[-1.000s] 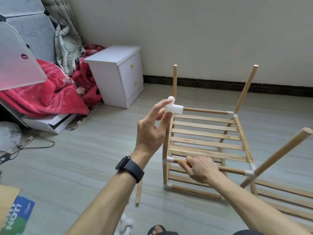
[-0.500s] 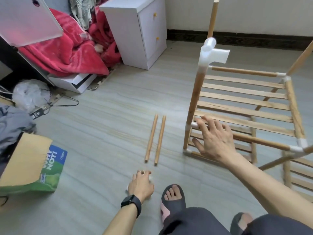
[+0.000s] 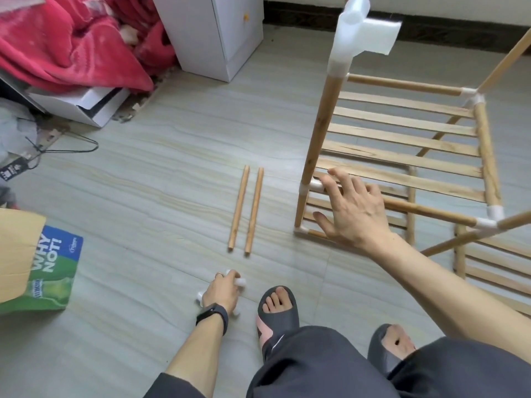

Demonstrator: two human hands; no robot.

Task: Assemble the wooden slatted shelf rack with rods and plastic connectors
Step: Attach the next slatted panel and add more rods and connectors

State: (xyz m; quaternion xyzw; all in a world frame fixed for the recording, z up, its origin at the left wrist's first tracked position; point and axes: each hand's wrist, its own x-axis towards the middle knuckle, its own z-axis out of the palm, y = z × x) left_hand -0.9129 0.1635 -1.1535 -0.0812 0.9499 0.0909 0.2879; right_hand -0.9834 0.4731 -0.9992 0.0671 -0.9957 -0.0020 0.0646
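- Rack (image 3: 322,124) stands on the floor at 2 o'clock, with a white joint (image 3: 362,30) capping its near post at 1 o'clock
- Right hand (image 3: 355,211), fingers spread and released, is over the rack's near lower rail; I cannot tell if it touches
- Left hand (image 3: 222,291) at 6 o'clock, fingers curled round a white connector (image 3: 240,282) on the floor
- Two loose rods (image 3: 238,209) lie side by side at its 12 o'clock, apart from it

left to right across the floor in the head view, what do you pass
green-printed cardboard box → two loose rods → right hand, its fingers spread by the rack → white corner connector
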